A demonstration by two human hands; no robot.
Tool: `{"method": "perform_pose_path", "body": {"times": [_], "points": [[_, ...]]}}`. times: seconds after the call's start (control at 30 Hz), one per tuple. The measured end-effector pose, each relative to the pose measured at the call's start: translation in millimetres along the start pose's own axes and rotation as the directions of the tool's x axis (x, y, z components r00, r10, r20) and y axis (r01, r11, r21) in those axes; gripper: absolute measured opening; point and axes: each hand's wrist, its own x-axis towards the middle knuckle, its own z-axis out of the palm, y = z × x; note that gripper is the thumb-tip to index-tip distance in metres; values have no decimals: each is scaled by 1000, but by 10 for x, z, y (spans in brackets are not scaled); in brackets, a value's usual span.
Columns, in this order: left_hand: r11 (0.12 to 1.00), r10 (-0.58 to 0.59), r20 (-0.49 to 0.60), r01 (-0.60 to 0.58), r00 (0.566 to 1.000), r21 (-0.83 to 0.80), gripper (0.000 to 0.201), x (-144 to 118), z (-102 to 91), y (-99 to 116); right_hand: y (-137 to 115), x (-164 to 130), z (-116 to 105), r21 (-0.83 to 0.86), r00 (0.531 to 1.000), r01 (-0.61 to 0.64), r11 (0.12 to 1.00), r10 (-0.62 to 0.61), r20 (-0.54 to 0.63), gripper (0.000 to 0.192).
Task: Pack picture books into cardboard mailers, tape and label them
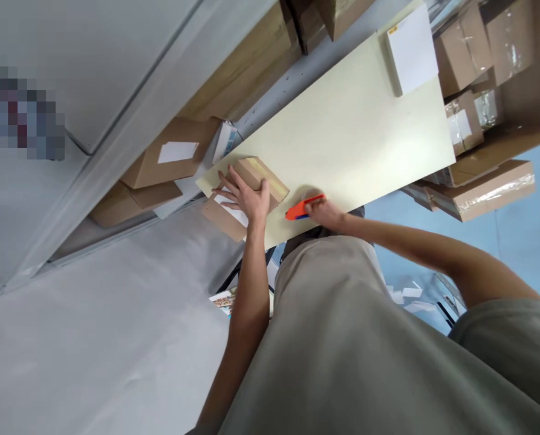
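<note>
Box (261, 176) is sitting unopened at the table (364, 133) corner, left hand (245, 196) pressing it with spread fingers, right hand (324, 211) gripping the cutter (302, 208), no cut showing.

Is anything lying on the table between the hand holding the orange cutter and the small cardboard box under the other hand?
Nothing visible. The right hand grips the orange cutter, and only bare table separates it from the cardboard box, which the left hand rests on.
</note>
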Motion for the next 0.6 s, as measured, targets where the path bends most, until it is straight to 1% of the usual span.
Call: {"method": "perform_pose_path", "body": {"times": [0.07, 0.1, 0.13, 0.17, 0.2, 0.27, 0.37, 0.43, 0.5, 0.6], "points": [[1000, 17, -5, -17, 1000, -9, 109, 0, 8, -2, 397, -262, -26, -110, 990, -135, 985, 131, -47, 58], [999, 26, -7, -26, 1000, -19, 108, 0, 18, -6, 530, -356, -57, -150, 981, -185, 971, 174, -86, 58], [999, 39, -8, -39, 999, -36, 108, -1, 30, -15, 609, -411, -99, -172, 974, -211, 962, 192, -117, 58], [996, 59, -6, -59, 998, -63, 108, -5, 44, -31, 635, -423, -148, -184, 966, -236, 954, 210, -149, 57], [991, 90, -1, -90, 996, -101, 109, -11, 59, -55, 615, -394, -201, -188, 961, -247, 951, 215, -174, 56], [966, 183, 22, -175, 983, -190, 110, -36, 87, -121, 478, -249, -302, -194, 958, -247, 949, 209, -199, 56], [912, 329, 39, -307, 944, -271, 108, -110, 121, -241, 216, 8, -388, -228, 971, -187, 955, 144, -192, 57], [878, 413, 30, -389, 910, -278, 101, -187, 142, -314, 84, 104, -383, -267, 983, -125, 955, 84, -161, 58], [836, 496, 28, -469, 868, -287, 94, -279, 165, -374, -4, 132, -336, -308, 993, -70, 949, 36, -115, 57], [773, 593, 54, -549, 803, -319, 87, -419, 199, -447, -44, 111, -246, -371, 998, 6, 929, -27, -53, 55]]}}
